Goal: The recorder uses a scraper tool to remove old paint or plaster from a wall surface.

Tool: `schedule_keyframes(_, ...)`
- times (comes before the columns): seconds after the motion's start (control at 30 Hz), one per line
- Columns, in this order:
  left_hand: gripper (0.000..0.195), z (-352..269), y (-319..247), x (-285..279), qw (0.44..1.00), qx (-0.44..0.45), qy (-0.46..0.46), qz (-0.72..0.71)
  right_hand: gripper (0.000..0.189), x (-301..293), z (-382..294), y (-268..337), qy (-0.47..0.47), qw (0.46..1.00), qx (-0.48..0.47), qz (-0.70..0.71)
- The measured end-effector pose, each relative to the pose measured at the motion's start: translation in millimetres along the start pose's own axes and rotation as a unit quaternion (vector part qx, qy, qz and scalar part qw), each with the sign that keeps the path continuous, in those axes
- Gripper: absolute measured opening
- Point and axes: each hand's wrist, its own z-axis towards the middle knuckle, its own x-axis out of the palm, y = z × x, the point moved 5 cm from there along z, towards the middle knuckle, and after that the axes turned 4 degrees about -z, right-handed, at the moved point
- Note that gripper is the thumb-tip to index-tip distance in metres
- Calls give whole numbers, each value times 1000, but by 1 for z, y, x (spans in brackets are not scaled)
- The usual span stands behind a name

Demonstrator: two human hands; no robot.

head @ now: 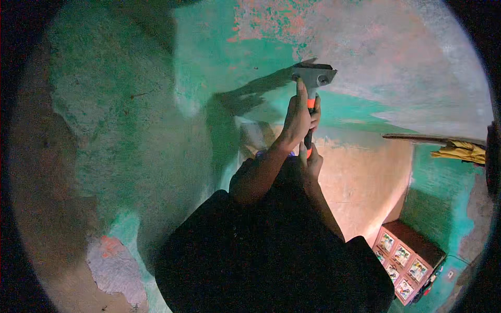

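Note:
A wide-blade scraper (pixel 313 74) with a grey head and a black-and-orange handle stands nearly upright before me. My left hand (pixel 298 119) grips the upper handle, its thumb laid against the scraper's head. Lower down, my right hand (pixel 312 162) is closed around the orange handle end. Beyond the head is a wall (pixel 250 54) with green paint, orange-red flecks and bare greyish patches. I cannot tell whether the blade touches it. The shadow of my arms and the tool falls on the wall to the left.
At lower right stands a reddish chest of drawers (pixel 409 256) with pictured fronts. A wooden shelf (pixel 419 137) juts out at right, with yellow cloth (pixel 462 152) by it. The tan floor (pixel 352 176) shows beyond my right arm. Plaster is broken away at lower left (pixel 117 270).

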Motion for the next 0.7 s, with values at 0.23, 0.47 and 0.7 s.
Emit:
schedule_keyframes(0.23,68,-10,-20,18,996,69,38,38,37,-8,1,8,-22,998,-32,41)
schedule_keyframes(0.47,73,-14,-9,2,999,6,-22,38,31,5,-4,-8,1,999,47,24)
schedule_keyframes(0.7,72,-9,-16,14,997,44,35,57,31,6,3,-5,3,997,-2,81)
